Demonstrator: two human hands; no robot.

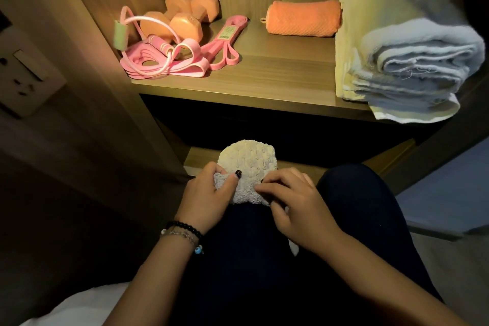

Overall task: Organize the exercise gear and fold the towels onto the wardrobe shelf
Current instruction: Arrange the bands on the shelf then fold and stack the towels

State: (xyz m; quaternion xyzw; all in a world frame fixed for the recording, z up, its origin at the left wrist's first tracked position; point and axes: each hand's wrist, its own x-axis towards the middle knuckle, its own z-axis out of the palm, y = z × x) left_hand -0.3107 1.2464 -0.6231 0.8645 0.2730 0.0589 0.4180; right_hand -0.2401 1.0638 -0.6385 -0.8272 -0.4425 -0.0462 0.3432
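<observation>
While you sit with your knee up as a working surface, both hands are down on the small cream towel (247, 167), rolling or folding it against your leg: your left hand (209, 193) has its fingers curled over the near-left corner with the thumb pressed onto the cloth, and your right hand (293, 201) pinches the near-right edge, fingertips bent in and clamped on the pile. That two-point hold looks meant to keep the edges square while you tighten the fold, and the rounded far end bulges just beyond your fingertips, over the lower shelf (304, 167). Past your fingers and up, the wardrobe shelf (264, 82) is already carrying most of the load. Off beyond your left fingers sits the gear: the pink resistance bands (169, 63) in a loose heap at the front, a skipping rope (158, 42) looped over them, a longer pink band (225, 40) trailing back, and the orange dumbbells (185, 13) behind, touching each other. Straight ahead of your right fingers, deep on the shelf, lies a rolled orange towel (304, 17). Farther right, folded white and pale yellow towels (410, 61) are stacked at the shelf's edge, one corner hanging over the lip. The bare board between the gear and the stack looks like the likely home for the towel you hold.
</observation>
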